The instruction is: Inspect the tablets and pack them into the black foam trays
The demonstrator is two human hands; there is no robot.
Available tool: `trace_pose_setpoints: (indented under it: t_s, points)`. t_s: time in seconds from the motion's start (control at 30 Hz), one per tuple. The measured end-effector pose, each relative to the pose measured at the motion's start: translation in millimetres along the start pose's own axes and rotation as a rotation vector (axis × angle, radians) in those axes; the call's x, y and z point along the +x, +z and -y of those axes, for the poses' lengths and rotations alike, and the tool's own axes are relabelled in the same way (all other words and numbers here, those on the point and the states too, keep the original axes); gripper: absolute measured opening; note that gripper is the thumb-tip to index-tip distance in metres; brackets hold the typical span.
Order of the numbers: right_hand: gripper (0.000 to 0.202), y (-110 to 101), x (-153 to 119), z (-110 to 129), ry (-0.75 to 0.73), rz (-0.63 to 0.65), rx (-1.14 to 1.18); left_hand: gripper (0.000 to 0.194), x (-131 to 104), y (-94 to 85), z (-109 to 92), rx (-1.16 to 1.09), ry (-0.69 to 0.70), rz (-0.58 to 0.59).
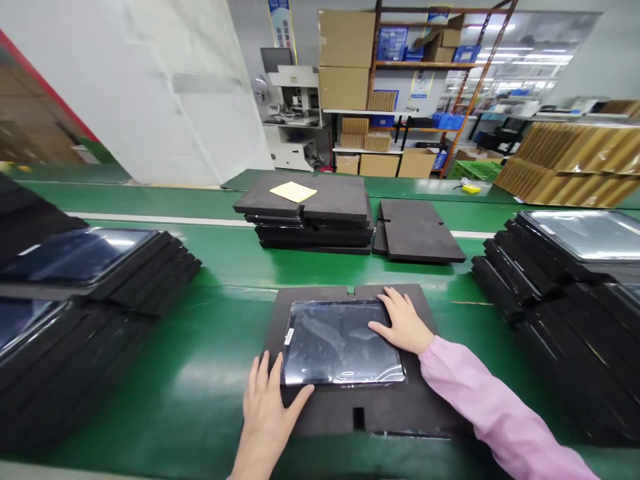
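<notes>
A dark glossy screen panel (345,343) under clear film lies in a black foam tray (390,410) in front of me. A small white label shows at the panel's left edge. My left hand (267,400) rests at the lower left corner, fingers spread over the foam and the panel's edge. On the upper right side, my right hand (404,320) lies with spread fingers across the panel's edge and the foam. Neither hand is closed around anything. Whether a second layer lies under this tray, I cannot tell.
Stacks of black foam trays with screen panels (85,253) stand at left and right (590,233). Behind are a foam pile (330,193) with a yellow paper (293,192) and loose foam sheets (420,230) on the green work surface (210,373). Cardboard dividers (565,160) stand back right.
</notes>
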State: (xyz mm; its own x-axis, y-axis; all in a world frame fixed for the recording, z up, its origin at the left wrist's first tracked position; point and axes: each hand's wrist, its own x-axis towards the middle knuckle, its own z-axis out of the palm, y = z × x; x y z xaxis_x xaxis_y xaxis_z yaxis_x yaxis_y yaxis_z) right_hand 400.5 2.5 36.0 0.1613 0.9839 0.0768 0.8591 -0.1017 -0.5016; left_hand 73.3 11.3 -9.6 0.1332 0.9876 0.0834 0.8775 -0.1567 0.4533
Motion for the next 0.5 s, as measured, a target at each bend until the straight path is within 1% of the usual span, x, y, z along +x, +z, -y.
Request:
trace_pose_setpoints:
  t_s: [0.1, 0.17, 0.23, 0.3, 0.37, 0.43, 0.5]
  points:
    - [0.042, 3.3, 16.6, 3.7, -0.048, -0.013, 0.034, 0.076, 8.9, 2.4, 2.4, -0.056, -0.02, 0.035]
    - [0.034, 2.5, 17.3, 1.1, -0.058, -0.046, 0.058, 0.069, 11.8, 4.7, 3.4, -0.097, 0.0, 0.047]
    - [0.031, 0.6, 14.7, -2.8, -0.059, -0.095, 0.084, 0.063, 12.8, 5.6, -0.5, -0.157, 0.024, 0.036]
    - [0.033, -1.1, 12.2, -5.6, -0.05, -0.153, 0.109, 0.061, 13.2, 3.5, -9.6, -0.258, 0.025, 0.019]
    - [0.036, -2.7, 11.3, -6.2, -0.026, -0.218, 0.132, 0.064, 13.8, -1.3, -22.1, -0.399, -0.014, 0.034]
    - [0.038, -5.8, 10.9, -4.9, 0.002, -0.277, 0.157, 0.063, 14.4, -7.5, -35.6, -0.589, -0.082, 0.072]
    - [0.04, -12.7, 9.3, -2.7, 0.015, -0.32, 0.189, 0.058, 15.8, -14.9, -49.6, -0.802, -0.172, 0.073]
